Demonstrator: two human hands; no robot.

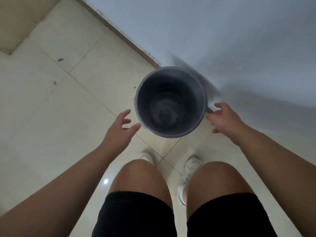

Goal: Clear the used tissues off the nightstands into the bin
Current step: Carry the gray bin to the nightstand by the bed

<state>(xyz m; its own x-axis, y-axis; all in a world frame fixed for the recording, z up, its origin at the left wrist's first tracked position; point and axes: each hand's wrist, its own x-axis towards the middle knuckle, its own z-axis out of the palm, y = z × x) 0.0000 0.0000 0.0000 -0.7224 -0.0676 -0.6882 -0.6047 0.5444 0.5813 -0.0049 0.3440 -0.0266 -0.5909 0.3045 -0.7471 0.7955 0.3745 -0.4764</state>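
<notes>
Tiled floor [51,100] beside white wall [222,31] | bin [188,93] stands between my hands, contents blurred; no tissues or nightstands in view | left hand [119,132] and right hand [224,118]: fingers [125,113] spread, holding nothing, just beside its rim | risk: a lopsided grab could tip it.

Pale smear [164,111] at bottom of round dark-grey plastic bin [147,96]: too blurred to identify. Right grip [224,118] was motion-smeared; contact with bin rim could not be told. White laced shoes [192,165] lay half hidden behind knees [142,173]. Bare forearms [59,182] ran off the frame edges.
</notes>
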